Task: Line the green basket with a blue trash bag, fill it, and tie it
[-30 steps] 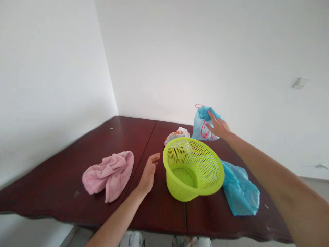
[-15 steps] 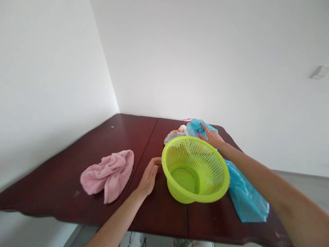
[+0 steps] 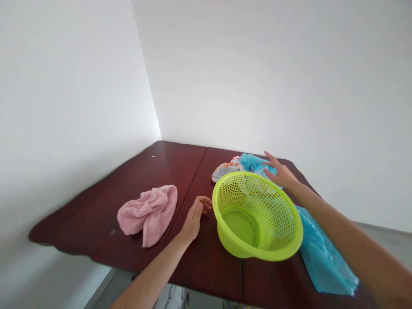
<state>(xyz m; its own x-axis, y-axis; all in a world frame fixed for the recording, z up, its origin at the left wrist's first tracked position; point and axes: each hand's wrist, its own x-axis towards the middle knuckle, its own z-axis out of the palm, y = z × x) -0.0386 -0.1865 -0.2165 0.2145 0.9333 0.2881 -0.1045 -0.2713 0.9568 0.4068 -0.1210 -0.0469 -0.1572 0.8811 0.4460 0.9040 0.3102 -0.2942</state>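
A lime-green plastic basket (image 3: 240,248) with perforated sides stands slightly tilted toward me. Just off its left rim is my left hand (image 3: 194,218), fingers loosely curved and nothing visible in them. My right hand (image 3: 279,172) hovers behind the basket with its fingers spread. Close to its fingertips lies a crumpled blue plastic bag (image 3: 254,163); I cannot tell whether they touch. A white bag with orange print (image 3: 225,170) rests beside it, partly hidden by the basket. Under my right forearm spreads a flat blue plastic bag (image 3: 326,253).
A pink towel (image 3: 149,212) lies bunched on the dark red wooden table (image 3: 106,197), left of my left hand. A tiny white scrap (image 3: 153,156) sits near the far left edge. White walls (image 3: 241,77) border the table at the back and left.
My right hand has come away from the crumpled blue bag, which now sits lower, its pink tie no longer sticking up. The view has shifted slightly. My left hand stays beside the basket.
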